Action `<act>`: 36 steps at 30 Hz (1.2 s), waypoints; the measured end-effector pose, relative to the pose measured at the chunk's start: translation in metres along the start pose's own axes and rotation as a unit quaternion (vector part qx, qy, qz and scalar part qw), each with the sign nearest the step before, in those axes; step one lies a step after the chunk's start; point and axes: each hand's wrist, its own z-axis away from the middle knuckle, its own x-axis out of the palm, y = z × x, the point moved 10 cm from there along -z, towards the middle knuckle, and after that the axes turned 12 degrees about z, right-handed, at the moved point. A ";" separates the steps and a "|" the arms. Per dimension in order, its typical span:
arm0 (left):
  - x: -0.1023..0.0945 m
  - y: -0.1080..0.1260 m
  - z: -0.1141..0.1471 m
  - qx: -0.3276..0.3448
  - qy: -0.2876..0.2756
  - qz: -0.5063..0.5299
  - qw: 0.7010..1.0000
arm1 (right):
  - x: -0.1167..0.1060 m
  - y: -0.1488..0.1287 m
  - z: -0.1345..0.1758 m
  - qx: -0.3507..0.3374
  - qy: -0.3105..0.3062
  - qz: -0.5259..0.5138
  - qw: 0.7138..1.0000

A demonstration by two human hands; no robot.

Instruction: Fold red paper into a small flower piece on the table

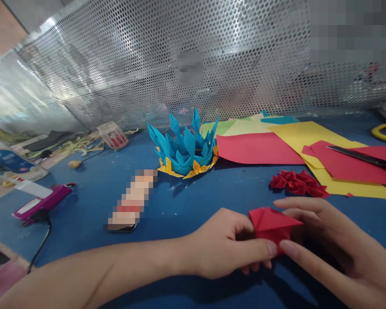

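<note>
A small piece of folded red paper with a pointed right corner is between my two hands, just above the blue table. My left hand pinches its left and lower side, thumb in front and the other fingers curled beneath. On the right, my right hand is curved around the pointed corner, its thumb tip at the paper's lower edge and its fingers reaching behind the top. Just beyond lies a cluster of folded red paper pieces. Farther back stands a blue folded-paper crown-like ring with yellow pieces around its base.
Red sheets and yellow sheets lie at the back right, with dark-bladed scissors on top. A blurred-out phone lies left of centre. A purple glue gun, its cord and a clear cup are farther left.
</note>
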 end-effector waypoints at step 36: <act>-0.023 0.000 0.003 0.011 0.055 0.138 0.989 | -0.010 0.002 0.010 0.102 0.050 0.084 0.990</act>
